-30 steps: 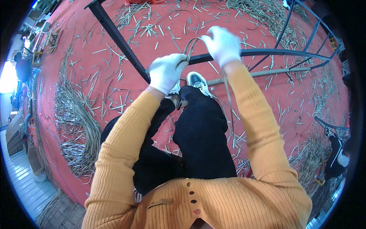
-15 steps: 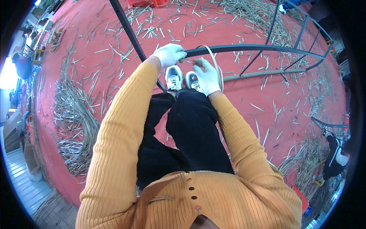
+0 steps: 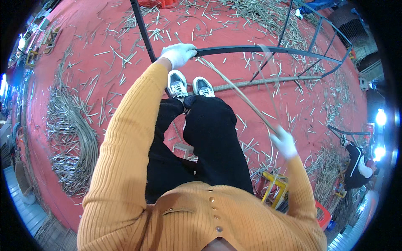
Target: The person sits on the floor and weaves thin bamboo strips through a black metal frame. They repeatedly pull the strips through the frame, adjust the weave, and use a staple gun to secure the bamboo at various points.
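My left hand [image 3: 178, 55], in a white glove, is closed round the left end of a dark metal frame [image 3: 247, 49], close to its upright bar. A long, narrow tan weaving strip [image 3: 234, 87] runs taut from just under that hand down to the right. Gripping its lower stretch is my right hand [image 3: 284, 143], also gloved and slightly blurred, out beyond my right knee. A faint, smeared loop of the strip's loose part shows above the right hand. The frame's lower bar [image 3: 268, 81] is wrapped in similar tan material.
Cut strips litter the red floor [image 3: 125, 25]. A large strip bundle [image 3: 75, 142] lies left, another [image 3: 326, 171] right. A yellow stool-like frame [image 3: 274, 190] and a red plastic piece [image 3: 322, 215] stand near my right elbow. Another person's dark sleeve [image 3: 316, 5] shows at upper right.
My right hand has moved from beside the frame's bar down and right, drawing the strip out straight. The left hand keeps its hold on the frame, and the view has shifted slightly.
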Demonstrator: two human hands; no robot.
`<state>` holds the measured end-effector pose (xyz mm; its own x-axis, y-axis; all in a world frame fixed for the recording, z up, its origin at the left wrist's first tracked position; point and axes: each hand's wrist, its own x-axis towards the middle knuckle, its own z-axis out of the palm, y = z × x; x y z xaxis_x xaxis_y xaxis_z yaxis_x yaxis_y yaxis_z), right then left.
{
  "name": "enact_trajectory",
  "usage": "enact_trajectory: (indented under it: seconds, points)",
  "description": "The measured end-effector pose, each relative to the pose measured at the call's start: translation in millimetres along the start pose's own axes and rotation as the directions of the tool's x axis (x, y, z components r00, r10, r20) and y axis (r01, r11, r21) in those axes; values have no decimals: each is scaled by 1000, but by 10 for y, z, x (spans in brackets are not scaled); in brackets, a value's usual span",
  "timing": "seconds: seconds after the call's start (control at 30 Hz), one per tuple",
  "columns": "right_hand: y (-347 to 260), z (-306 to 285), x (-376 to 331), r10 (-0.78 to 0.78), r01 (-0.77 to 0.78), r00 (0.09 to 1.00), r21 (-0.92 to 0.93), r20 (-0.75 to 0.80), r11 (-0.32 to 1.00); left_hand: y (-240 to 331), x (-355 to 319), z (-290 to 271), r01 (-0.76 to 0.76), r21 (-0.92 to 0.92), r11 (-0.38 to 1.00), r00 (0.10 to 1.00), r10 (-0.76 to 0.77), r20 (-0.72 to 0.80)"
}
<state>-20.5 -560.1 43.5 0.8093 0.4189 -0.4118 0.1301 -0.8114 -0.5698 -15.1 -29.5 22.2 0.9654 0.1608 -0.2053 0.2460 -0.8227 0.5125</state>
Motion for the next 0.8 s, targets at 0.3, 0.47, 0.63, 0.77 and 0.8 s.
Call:
enact_trajectory:
  seconds: [0.3,0.47,0.63,0.77,0.8]
  points:
    - [2348,-1278,-3234,735,-763,482,183,-477,619,-82,-118,42,-110,37,993,993,111,-41]
    - [1986,-1274,-2959,933,-79,292,-967,209,242,-548,-232,-224,50,-127,991,995,-38,92]
    - [380,-249,-570,-136,54,986,-574,-101,817,-646,-286,-189,-20,-78,997,999,22,25]
    - [-1367,920,1450,-523,532,846,106,-98,840,-562,-432,-159,-22,-116,993,1000,22,4]
    - [-1773,1186,1766,-538,530,842,221,-26,819,-549,-460,-159,34,-125,992,999,-29,41]
